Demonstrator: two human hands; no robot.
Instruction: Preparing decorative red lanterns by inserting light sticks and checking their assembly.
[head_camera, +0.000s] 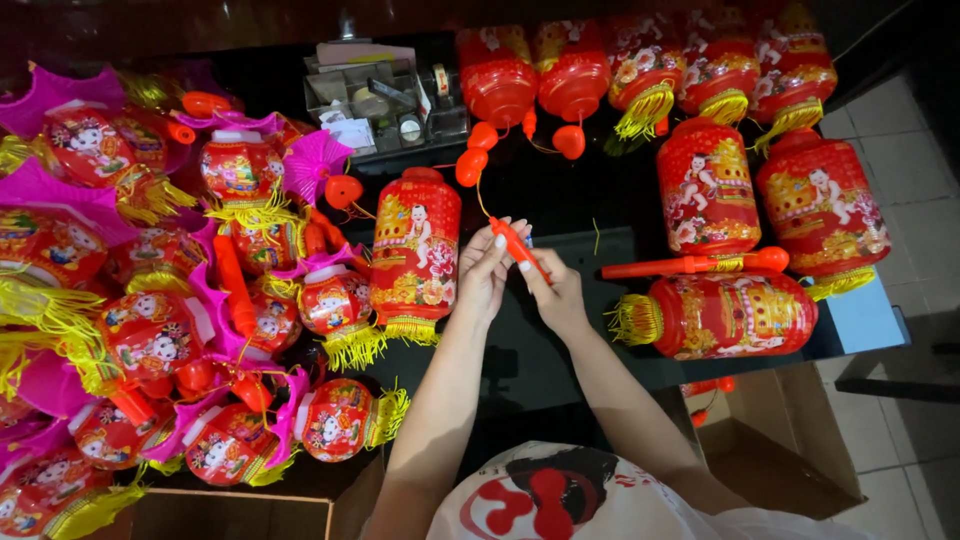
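The red lantern stick (520, 248) is held above the dark counter (560, 360), pinched between both hands: the left hand (483, 272) closes its fingers on the upper end, the right hand (558, 295) grips the lower end. A red lantern (416, 250) stands just left of them, another lantern (722, 315) lies on its side at right

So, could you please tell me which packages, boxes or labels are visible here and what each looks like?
Open brown cardboard box: floor, lower right, beside the black table.
Second brown cardboard box: bottom edge, lower left, only its rim shows.
Clear plastic compartment organiser: table's far side, holding small rolls and pale paper labels.
No screens or signs.
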